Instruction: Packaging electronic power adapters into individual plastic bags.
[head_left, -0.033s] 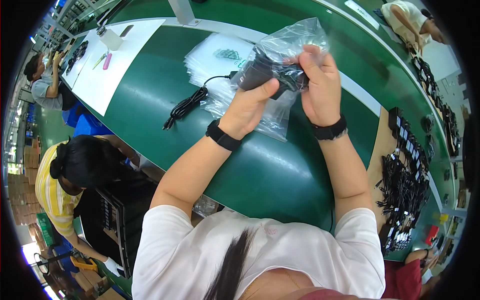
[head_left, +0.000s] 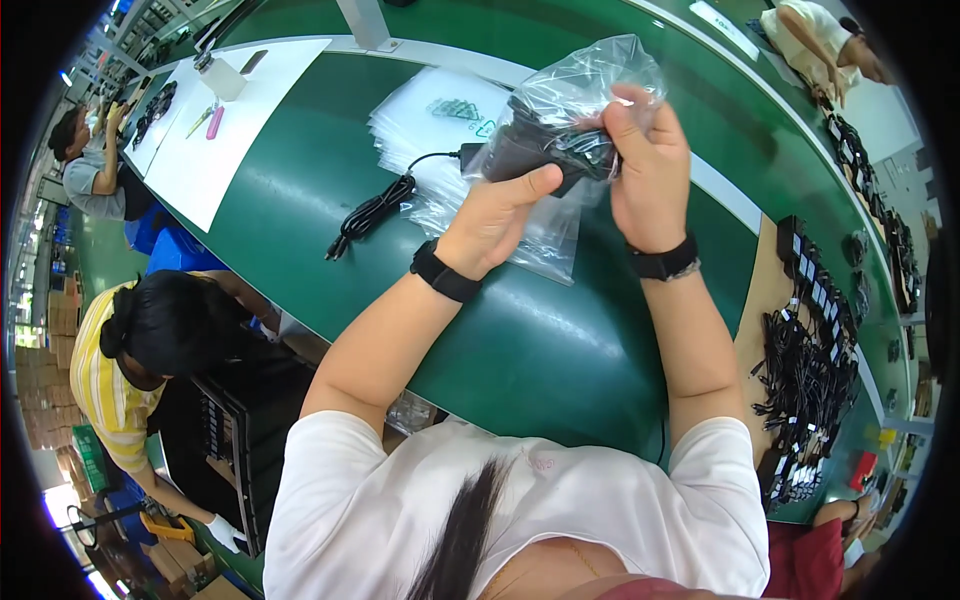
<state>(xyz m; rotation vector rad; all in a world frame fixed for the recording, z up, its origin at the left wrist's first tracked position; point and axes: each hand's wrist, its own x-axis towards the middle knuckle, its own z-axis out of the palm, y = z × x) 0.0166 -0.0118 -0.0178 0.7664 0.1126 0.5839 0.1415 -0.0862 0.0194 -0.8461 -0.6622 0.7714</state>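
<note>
Above the far part of the table I hold a clear plastic bag with a black power adapter and its coiled cable inside. My left hand is closed round the bagged adapter, thumb along its near side. My right hand pinches the bag's right side, by the coiled cable; its fingertips are partly hidden by the plastic. Beneath lies a stack of clear flat bags with green print. Left of them another black adapter trails a bundled black cable across the green table.
Rows of black adapters with cables lie on a brown board at the right. On a white sheet at the far left stand a bottle and a pink-handled tool. A co-worker in yellow stripes bends over a black crate.
My right hand has shifted slightly to the right, drawing the side of the bag with it. My left hand stays almost where it was.
</note>
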